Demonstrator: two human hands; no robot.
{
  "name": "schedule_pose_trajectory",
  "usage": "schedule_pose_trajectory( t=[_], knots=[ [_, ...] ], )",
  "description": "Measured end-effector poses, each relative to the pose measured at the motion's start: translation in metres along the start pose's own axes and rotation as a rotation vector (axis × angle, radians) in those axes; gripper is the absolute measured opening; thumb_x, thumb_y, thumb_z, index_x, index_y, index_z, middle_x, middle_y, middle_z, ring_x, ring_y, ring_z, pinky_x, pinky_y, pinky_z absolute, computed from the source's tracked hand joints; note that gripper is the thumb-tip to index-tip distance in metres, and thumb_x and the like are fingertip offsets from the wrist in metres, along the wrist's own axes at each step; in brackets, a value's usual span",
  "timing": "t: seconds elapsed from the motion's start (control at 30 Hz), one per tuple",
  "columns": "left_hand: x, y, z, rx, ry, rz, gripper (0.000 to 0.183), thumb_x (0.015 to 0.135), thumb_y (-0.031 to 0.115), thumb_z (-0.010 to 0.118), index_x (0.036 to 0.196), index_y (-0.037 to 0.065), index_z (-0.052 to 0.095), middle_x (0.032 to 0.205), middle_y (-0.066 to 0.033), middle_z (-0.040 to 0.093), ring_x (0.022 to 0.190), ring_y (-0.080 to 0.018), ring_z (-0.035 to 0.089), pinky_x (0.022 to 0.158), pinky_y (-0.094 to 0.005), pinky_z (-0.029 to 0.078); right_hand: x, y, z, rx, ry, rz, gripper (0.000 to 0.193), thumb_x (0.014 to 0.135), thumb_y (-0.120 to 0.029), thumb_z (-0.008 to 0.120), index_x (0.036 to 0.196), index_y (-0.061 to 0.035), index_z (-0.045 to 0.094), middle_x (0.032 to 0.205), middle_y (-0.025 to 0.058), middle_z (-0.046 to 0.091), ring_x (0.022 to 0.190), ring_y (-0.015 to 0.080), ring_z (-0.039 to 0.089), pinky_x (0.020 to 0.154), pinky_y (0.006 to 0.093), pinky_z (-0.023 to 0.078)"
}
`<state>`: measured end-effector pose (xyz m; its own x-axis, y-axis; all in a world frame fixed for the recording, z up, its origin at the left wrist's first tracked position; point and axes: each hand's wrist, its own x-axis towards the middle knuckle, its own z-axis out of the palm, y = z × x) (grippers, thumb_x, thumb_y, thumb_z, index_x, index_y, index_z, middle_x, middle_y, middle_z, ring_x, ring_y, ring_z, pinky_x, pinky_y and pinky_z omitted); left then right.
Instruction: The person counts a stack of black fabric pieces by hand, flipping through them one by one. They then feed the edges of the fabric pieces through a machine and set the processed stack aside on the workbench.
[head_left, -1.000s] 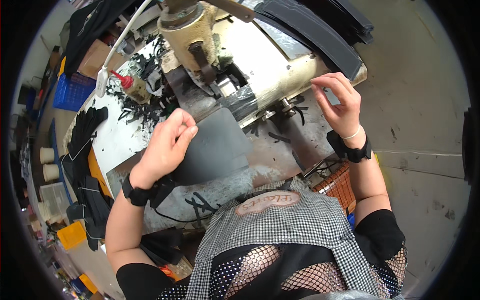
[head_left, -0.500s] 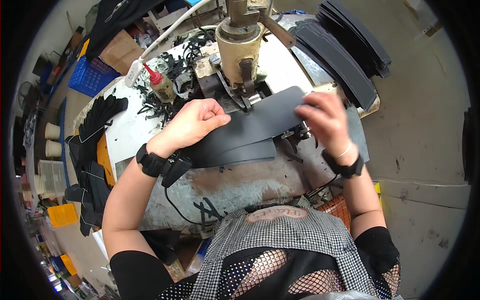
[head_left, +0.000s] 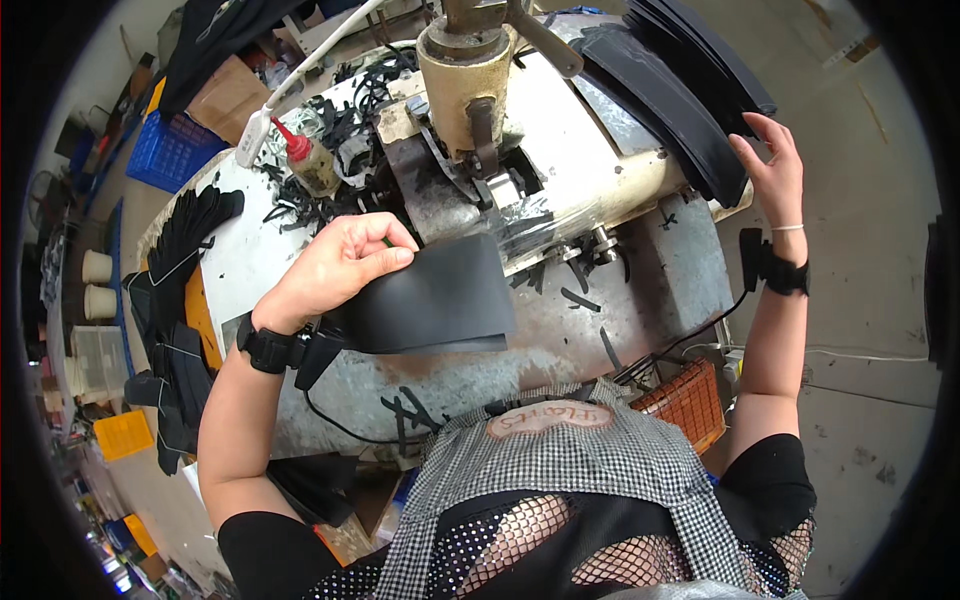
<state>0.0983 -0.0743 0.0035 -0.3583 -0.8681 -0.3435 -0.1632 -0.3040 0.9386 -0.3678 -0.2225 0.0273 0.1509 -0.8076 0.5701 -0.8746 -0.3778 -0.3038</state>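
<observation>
My left hand [head_left: 335,268] pinches the upper edge of a flat black leather-like piece [head_left: 440,298], thumb on top. At least one more such piece shows under its lower edge, just in front of the machine. Far to the right, my right hand [head_left: 775,175] has its thumb and fingers apart and nothing visible between them. It is beside the near end of a thick stack of long black pieces [head_left: 665,115]. The cream machine head [head_left: 465,85] stands over the table, and its metal foot [head_left: 497,188] has no black sheet beneath it.
Black offcuts [head_left: 375,100] and a red-tipped bottle [head_left: 308,162] lie left of the machine. Tied black bundles [head_left: 175,300] hang along the table's left side. Loose scraps [head_left: 408,412] lie near the front edge. An orange-brown basket [head_left: 690,405] sits below, at right.
The black piece has left the machine's foot and shifted left and nearer with my left hand. My right hand has let go of its side and moved right, to the stack.
</observation>
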Motion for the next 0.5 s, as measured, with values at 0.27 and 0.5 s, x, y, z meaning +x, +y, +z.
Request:
schedule_pose_trajectory(
  t=[0.27, 0.5],
  knots=[
    [0.0, -0.006, -0.001, 0.492, 0.102, 0.148, 0.016, 0.094, 0.015, 0.052, 0.088, 0.0, 0.051, 0.064, -0.0008, 0.045, 0.063, -0.0095, 0.039, 0.056, -0.0276, 0.036, -0.046, -0.104, 0.032, 0.326, -0.139, -0.441, 0.033, 0.071, -0.009, 0.077, 0.101, -0.0047, 0.064, 0.101, 0.0116, 0.06, 0.092, 0.0281, 0.059, 0.08, 0.0349, 0.049],
    [0.007, 0.004, 0.001, 0.611, 0.148, 0.182, 0.017, 0.093, 0.016, 0.052, 0.088, -0.001, 0.052, 0.063, -0.007, 0.046, 0.061, -0.0132, 0.042, 0.056, -0.0312, 0.038, -0.065, -0.125, 0.044, 0.463, -0.329, -0.518, 0.044, 0.069, -0.019, 0.078, 0.107, -0.0046, 0.061, 0.104, 0.013, 0.058, 0.093, 0.0293, 0.058, 0.081, 0.0374, 0.048]
  ],
)
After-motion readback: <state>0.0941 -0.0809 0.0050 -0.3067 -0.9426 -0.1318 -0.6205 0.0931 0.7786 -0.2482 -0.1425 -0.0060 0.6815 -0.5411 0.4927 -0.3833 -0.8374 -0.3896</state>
